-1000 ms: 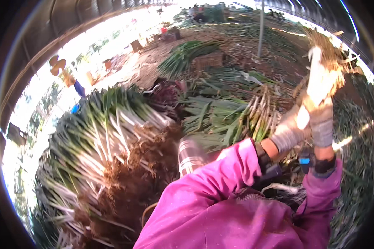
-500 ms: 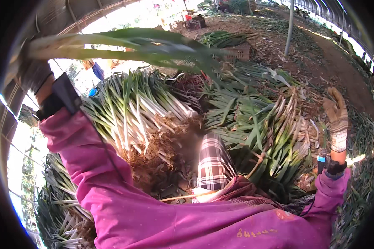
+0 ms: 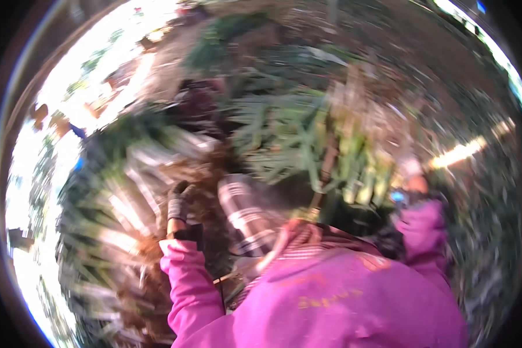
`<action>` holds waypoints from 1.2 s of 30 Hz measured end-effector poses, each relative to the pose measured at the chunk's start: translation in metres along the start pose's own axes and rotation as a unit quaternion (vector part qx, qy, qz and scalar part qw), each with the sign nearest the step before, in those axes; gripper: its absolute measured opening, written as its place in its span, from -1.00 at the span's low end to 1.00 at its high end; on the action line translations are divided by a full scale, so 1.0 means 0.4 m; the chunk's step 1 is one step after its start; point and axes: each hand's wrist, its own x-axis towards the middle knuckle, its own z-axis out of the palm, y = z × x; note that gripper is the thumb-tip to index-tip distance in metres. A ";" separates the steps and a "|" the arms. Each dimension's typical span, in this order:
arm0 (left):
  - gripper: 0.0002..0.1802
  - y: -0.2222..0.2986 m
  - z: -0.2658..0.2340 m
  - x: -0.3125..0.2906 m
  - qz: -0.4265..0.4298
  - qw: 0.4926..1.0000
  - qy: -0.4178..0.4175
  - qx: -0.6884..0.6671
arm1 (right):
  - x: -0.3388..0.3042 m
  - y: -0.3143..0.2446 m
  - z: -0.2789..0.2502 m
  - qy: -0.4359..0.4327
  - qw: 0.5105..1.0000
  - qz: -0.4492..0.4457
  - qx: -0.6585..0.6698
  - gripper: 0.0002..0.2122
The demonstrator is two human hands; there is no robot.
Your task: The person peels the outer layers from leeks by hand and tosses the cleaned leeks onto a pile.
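Much of the picture is smeared by motion. My left hand, in a dark glove, is at the root ends of a heap of green onions, with brown roots beside it. No stalk shows in it, but its fingers are too blurred to read. Out to the right, my right hand is a pale smear beside a pile of loose green leaves and yellowish stalks. Whether it grips anything cannot be made out. Between the hands lies my knee in plaid cloth.
Cut green leaves cover the ground ahead. A dark reddish heap or crate stands beyond the onions. More green litter lies along the right, and a bright strip of sunlight crosses the ground there.
My left hand has come down from the upper left to the onion roots; the long green onions it held up are no longer seen in it. My right hand has lowered. The view has shifted.
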 end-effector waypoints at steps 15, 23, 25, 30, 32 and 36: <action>-0.28 -0.043 1.111 -0.021 0.358 0.750 -0.045 0.554 | -0.116 0.085 0.536 -0.069 0.886 0.102 0.447 -0.79; -0.21 -0.017 1.150 -0.002 0.146 0.788 -0.148 0.579 | 0.200 0.016 0.638 0.040 0.856 0.115 0.503 -0.85; -0.20 -0.004 1.082 0.001 0.033 0.820 -0.213 0.530 | 0.304 -0.094 0.618 0.020 0.903 0.113 0.415 -0.79; -0.32 -0.043 0.803 -0.117 0.384 0.721 -0.411 0.406 | 0.435 -0.189 0.601 -0.238 0.935 0.183 0.191 -0.49; -0.22 0.109 0.757 -0.213 -0.068 0.894 -0.443 -0.014 | 0.480 -0.065 0.684 -0.276 0.918 0.214 0.189 -0.52; -0.15 0.167 0.623 -0.206 -0.031 0.923 -0.296 -0.245 | 0.343 -0.022 0.672 -0.230 0.904 0.178 0.313 -0.60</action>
